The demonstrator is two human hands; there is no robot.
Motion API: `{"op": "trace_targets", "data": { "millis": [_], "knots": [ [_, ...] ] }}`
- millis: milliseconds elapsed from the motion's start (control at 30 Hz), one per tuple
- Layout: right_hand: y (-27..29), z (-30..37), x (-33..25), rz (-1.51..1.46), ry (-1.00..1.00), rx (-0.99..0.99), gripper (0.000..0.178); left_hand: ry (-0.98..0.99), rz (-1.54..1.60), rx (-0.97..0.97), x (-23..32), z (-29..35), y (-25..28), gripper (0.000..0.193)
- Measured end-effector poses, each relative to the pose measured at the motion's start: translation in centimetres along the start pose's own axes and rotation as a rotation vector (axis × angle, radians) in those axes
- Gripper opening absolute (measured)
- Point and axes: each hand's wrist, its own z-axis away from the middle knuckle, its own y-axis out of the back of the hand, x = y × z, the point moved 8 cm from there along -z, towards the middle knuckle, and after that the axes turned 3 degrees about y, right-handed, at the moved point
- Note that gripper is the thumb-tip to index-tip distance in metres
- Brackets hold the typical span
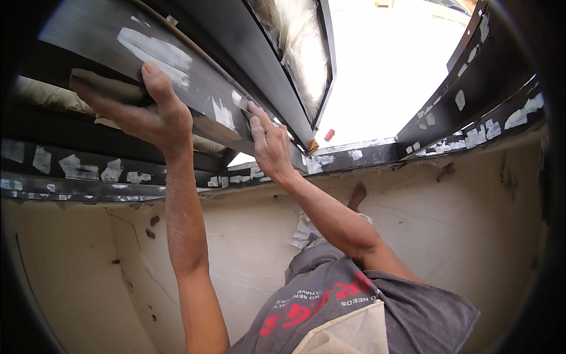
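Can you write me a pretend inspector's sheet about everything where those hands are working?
Surface: smudged cream-coloured surface below, with scattered dark marks.
Job's things: long, flat, dark-grey beam with white patches.
Clutter: small red cylinder-like object near the frame.
Grippers: left hand, thumb against the beam; right hand, fingers along the beam's edge.
Cables: thin dark line at lower left; cord or mark, cannot tell.
Surroundings: pale fluffy filling between dark panels.
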Motion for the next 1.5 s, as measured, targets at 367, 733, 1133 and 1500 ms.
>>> {"op": "trace_targets", "data": {
  "millis": [367,733,1133,1500],
  "knots": [
    [-0.6,-1.5,-2.0,-0.005,-0.026,-0.015,0.043,0.014,-0.034,-0.002,-0.4,0.1,0.1,0.092],
    [-0.5,-1.6,-2.4,0.035,0.068,-0.039,0.044,0.000,-0.053,-0.007,-0.9,0.5,0.4,0.091],
    [-1.3,-1.3,-5.4,-0.004,0.161,-0.049,0.045,0.040,-0.039,-0.017,-0.2,0.3,0.4,0.086],
    [-0.3,0.5,-0.2,0.002,0.087,0.034,0.040,0.014,-0.067,-0.011,0.6,-0.1,0.0,0.087]
  ]
}}
